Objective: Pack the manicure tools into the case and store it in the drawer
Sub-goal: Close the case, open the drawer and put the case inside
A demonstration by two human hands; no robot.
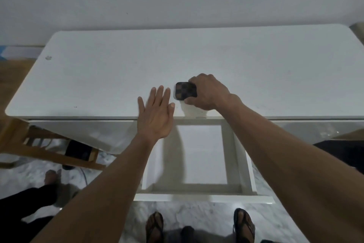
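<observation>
White desk [98, 77]; right hand [208, 93] gripping case [185, 91]

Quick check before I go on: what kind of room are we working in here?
Probably a room in a home, not a workshop: a white desk against a plain wall, its drawer pulled open, a wooden chair beside it on a marbled floor. The right hand grips the checkered case.

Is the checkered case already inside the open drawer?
No, the checkered case is on the white tabletop, gripped by the right hand, while the open drawer below holds nothing visible.
</observation>
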